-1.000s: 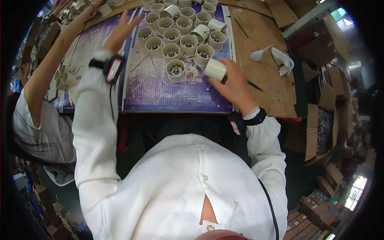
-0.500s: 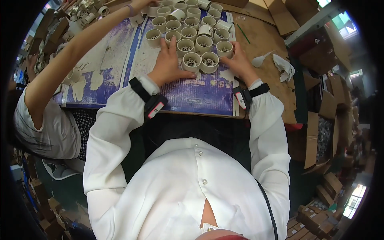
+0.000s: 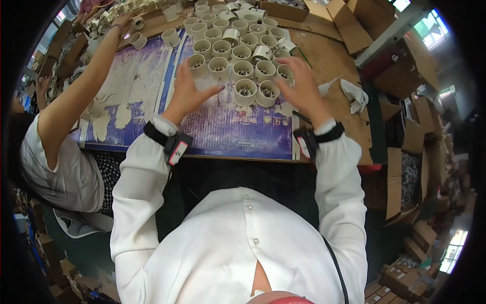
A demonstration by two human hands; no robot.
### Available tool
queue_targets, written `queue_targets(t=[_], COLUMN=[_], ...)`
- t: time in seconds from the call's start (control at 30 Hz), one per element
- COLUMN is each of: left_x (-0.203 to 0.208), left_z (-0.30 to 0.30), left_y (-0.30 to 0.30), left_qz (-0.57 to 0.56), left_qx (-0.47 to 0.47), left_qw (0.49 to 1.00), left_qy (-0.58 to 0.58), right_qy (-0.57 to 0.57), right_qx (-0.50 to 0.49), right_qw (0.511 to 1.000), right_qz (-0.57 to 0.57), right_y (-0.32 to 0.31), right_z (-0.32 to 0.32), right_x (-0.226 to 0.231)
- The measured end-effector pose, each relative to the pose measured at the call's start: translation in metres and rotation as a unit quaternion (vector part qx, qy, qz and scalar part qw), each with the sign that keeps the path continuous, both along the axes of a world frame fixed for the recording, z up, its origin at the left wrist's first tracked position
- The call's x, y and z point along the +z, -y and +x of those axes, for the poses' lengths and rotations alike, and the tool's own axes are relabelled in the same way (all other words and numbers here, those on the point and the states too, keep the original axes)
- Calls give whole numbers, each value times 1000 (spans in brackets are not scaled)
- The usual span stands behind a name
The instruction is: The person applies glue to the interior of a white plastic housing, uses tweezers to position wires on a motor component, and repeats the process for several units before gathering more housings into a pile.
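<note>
A cluster of several white round cup-shaped housings point(image 3: 242, 72) with small metal parts inside stands on the worn blue-and-white board. My left hand point(image 3: 190, 96) is at the cluster's left edge, fingers and thumb spread wide, its fingertips beside a cup point(image 3: 197, 65). Nothing is in its grasp. On the other side, my right hand point(image 3: 302, 85) curves with fingers apart over the rightmost cup point(image 3: 285, 72), partly hiding it; I cannot tell whether it touches. Between the hands, two cups point(image 3: 245, 92) stand nearest to me. Some cups farther back lie tipped on their sides.
To my left, another person's arm point(image 3: 81, 83) reaches toward the far cups. Two cups point(image 3: 137, 40) stand apart at the back left. A green stick point(image 3: 305, 57) and a crumpled white cloth point(image 3: 355, 96) lie on the brown cardboard at right. Open boxes point(image 3: 344, 23) stand behind.
My left hand has drawn back leftward from the cups, and my right hand has lifted slightly over the right-hand cup. The other person's hand has moved left, away from the cluster.
</note>
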State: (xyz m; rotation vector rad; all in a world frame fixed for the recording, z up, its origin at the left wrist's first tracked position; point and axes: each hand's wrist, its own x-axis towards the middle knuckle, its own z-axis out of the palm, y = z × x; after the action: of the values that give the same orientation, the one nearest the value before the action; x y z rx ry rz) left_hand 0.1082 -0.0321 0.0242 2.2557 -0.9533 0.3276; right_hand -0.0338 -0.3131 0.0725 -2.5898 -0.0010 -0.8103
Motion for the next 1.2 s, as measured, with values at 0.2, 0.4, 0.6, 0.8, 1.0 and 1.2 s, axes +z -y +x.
queue_targets(t=[0.2,0.4,0.6,0.8,1.0,1.2], left_x=[-9,-8,-8,-19,-9,26], left_z=[-9,-26,-39,-41,-32,-79], left_y=[18,33,56,75,10,-34], left_qz=[-44,21,48,14,-29,-248], left_qx=[-87,-60,-8,-18,-137,-110], left_qw=[987,994,994,997,990,863], left_qy=[-128,-90,-94,-77,0,-426], right_qy=[-59,-76,-1,70,33,3], right_qx=[-42,-74,-133,-72,-26,47], right_qw=[989,923,962,993,996,991], right_qz=[-129,-370,-237,-67,75,129], right_y=[27,38,8,-14,-62,-95], right_z=[78,94,56,1,-39,-25], right_x=[1,2,57,55,22,-13])
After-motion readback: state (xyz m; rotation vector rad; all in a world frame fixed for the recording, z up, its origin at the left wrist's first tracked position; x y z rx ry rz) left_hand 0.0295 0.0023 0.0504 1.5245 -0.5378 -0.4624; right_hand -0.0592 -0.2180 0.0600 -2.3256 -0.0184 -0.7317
